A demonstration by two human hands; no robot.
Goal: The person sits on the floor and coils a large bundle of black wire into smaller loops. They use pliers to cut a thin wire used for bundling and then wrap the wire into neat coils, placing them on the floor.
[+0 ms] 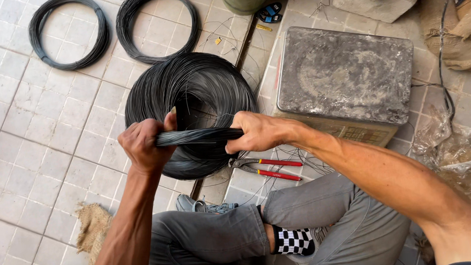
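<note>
A thick coil of thin black wire (191, 86) lies on the tiled floor in front of me. Both hands grip a bundle of wire strands (198, 136) pulled straight across the near side of the coil. My left hand (146, 144) is closed around the bundle's left end, thumb up. My right hand (254, 131) clamps the right end. The bundle runs level between the two fists, just above the coil's near rim.
Two thinner black wire rings (72, 31) (159, 24) lie farther back on the floor. A worn metal scale (344, 75) stands at right. Red-handled pliers (266, 168) lie beside my right wrist. Burlap sacks (453, 27) and plastic bags (458, 149) crowd the right edge. My bent legs fill the bottom.
</note>
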